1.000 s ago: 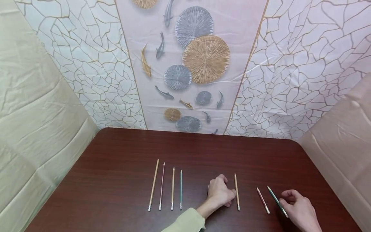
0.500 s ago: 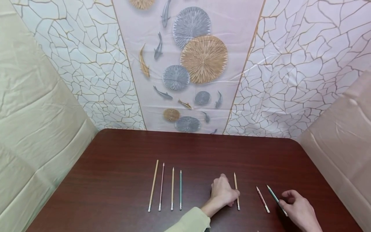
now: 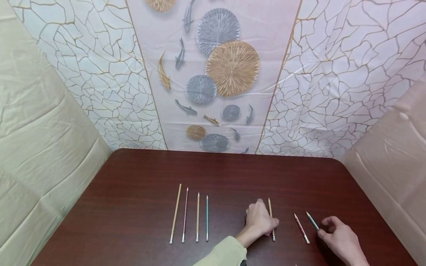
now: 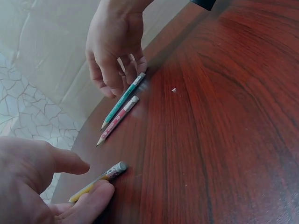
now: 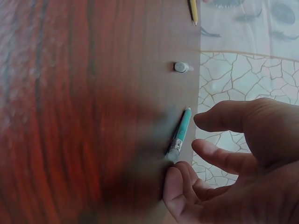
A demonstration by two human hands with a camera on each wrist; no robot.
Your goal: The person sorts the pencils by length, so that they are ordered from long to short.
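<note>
My left hand point(image 3: 259, 220) hovers around a short yellow pencil point(image 3: 270, 208). In the left wrist view that yellow pencil point(image 4: 100, 181) lies between the thumb and fingers, the thumb standing apart from it and a fingertip right at its side. My right hand point(image 3: 341, 236) is at the eraser end of a short teal pencil point(image 3: 312, 220). The right wrist view has the teal pencil point(image 5: 183, 128) with fingertips close by its eraser and the thumb spread away. Between the hands lies a short red pencil point(image 3: 301, 228) with a white eraser.
To the left, several longer pencils lie roughly parallel: a tan one point(image 3: 176, 212), a dark red one point(image 3: 185, 214), a yellow one point(image 3: 198, 218) and a teal one point(image 3: 207, 218). A small white chip point(image 4: 174, 89) lies on the dark wooden table point(image 3: 133, 192). Patterned cloth point(image 3: 213, 74) hangs behind.
My left hand has shifted right, its thumb now across the short yellow pencil in the head view. My right hand has edged left over the teal pencil's eraser end. The pencils stay put.
</note>
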